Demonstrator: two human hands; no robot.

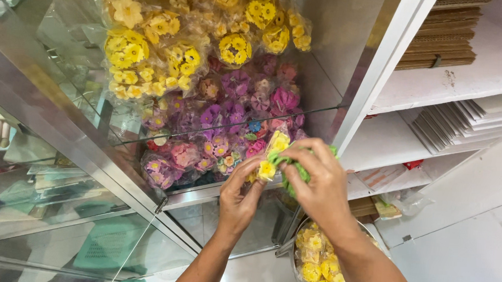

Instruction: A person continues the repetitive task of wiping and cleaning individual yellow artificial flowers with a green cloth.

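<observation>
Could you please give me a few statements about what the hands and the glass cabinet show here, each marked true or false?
1. Both hands hold a small bunch of yellow flowers with green leaves. True.
2. The right hand hangs free. False: it grips the bunch, as does the left hand.
3. The bagged yellow flowers lie above the bagged purple and pink flowers. True.
4. The bowl below the hands holds red flowers. False: yellow ones.

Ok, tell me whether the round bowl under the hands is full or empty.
Full: the bowl is heaped with yellow flowers, though the right forearm hides part of it.
</observation>
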